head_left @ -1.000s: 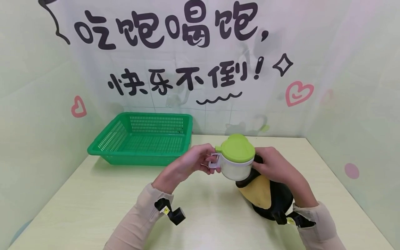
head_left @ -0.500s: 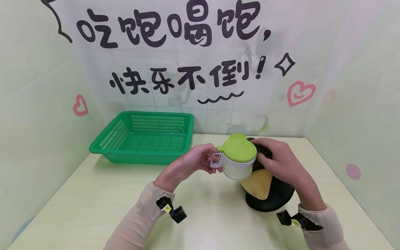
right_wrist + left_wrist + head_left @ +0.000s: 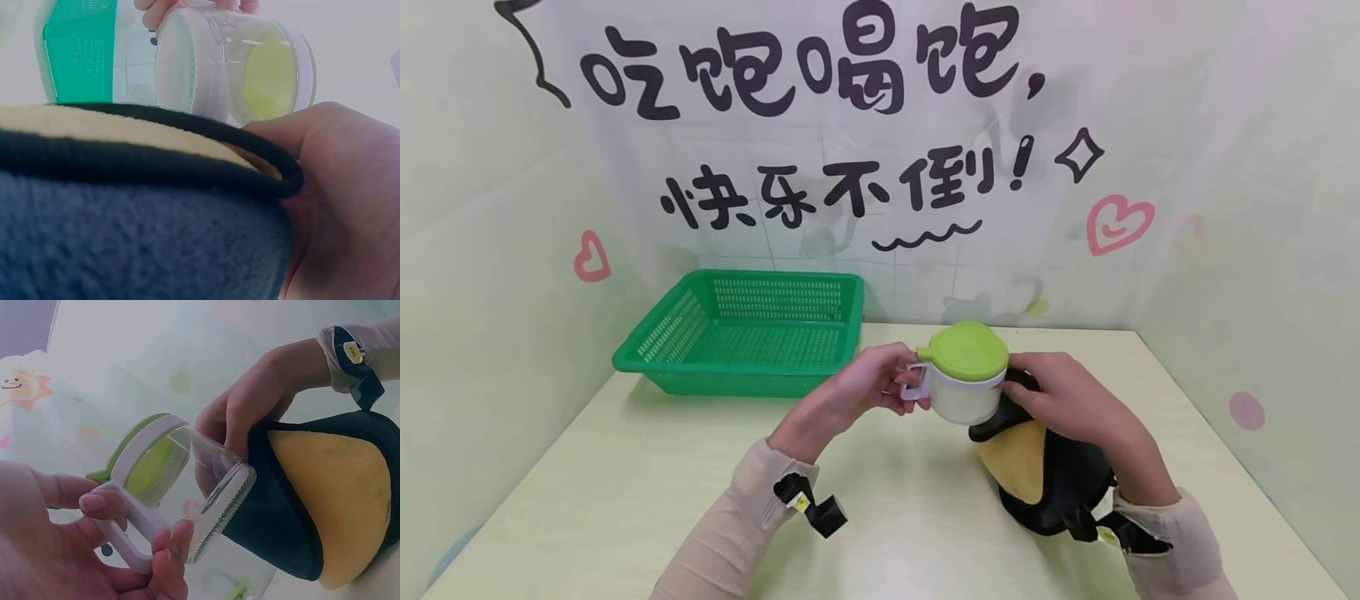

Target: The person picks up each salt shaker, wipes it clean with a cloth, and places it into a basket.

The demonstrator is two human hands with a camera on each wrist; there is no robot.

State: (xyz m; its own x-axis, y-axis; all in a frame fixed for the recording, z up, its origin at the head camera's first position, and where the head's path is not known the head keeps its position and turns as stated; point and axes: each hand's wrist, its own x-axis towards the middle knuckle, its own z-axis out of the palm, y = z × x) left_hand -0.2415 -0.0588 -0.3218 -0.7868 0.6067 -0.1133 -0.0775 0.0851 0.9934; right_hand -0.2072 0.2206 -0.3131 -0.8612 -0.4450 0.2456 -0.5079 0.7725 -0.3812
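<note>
From my end I count two bare hands, the left hand point(image 3: 889, 380) and the right hand point(image 3: 1071, 396); two beige sleeves point(image 3: 722, 521); two black wrist cameras point(image 3: 827, 517); one clear cylindrical jar point(image 3: 962, 402) with one light-green lid point(image 3: 966, 350) and one white loop handle point(image 3: 140, 517); one fuzzy black-and-yellow cloth item point(image 3: 1011, 462); one green slotted plastic basket point(image 3: 737, 383); one pale wood-toned table point(image 3: 910, 521); and eight large black characters point(image 3: 850, 170) on one white backdrop point(image 3: 842, 137).

Room over tabletop point(image 3: 910, 517) between 2 sleeves point(image 3: 718, 525), lidded jar point(image 3: 964, 392) blocking beyond

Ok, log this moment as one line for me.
left hand: holds green-lidded jar by handle | right hand: grips black-and-yellow fabric item beside jar | green basket: on table, left of jar
</note>
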